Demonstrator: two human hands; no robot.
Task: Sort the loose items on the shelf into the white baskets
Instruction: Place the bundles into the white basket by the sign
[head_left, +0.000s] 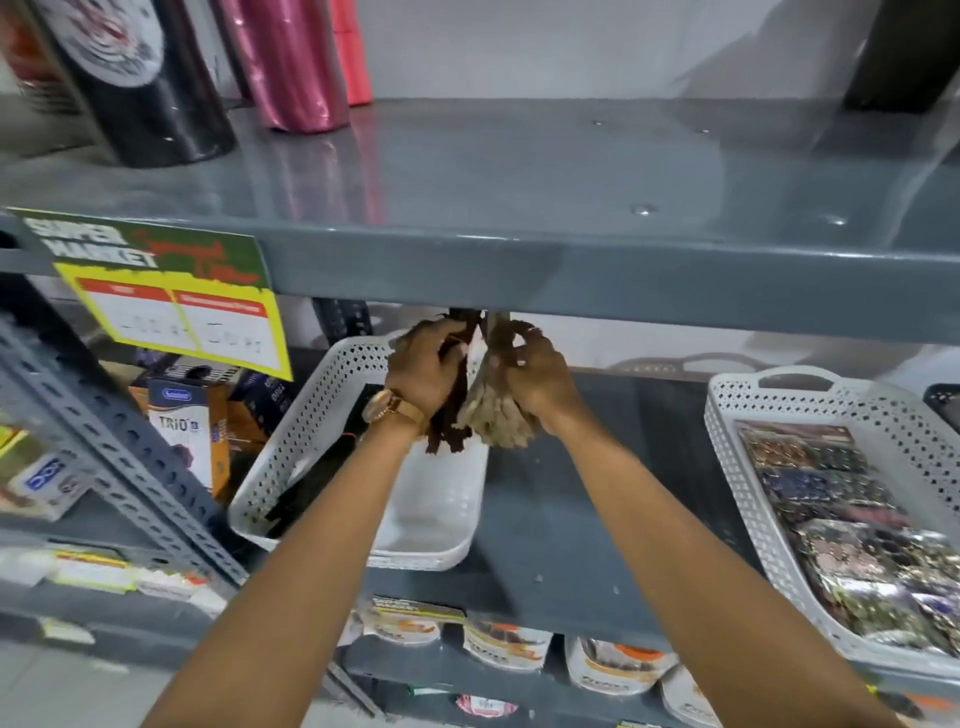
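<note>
Grey shelf (597, 493): two white baskets (291, 441), two hands (426, 369) gripping bundles (498, 421).

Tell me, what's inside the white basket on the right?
The right white basket holds shiny patterned packets, laid flat in rows and filling most of it. Whatever lies underneath them is covered, and the picture is too blurry to tell what the packets contain.

Shop, prob. a small supermarket: grey steel rack shelving (519, 249) w/ a "SUPER MARKET" special-offer price tag (166, 291) on the shelf edge, boxed goods (189, 431) at left, packaged pouches (506, 644) lined up on the shelf below, white baskets (779, 410) holding packets
</note>
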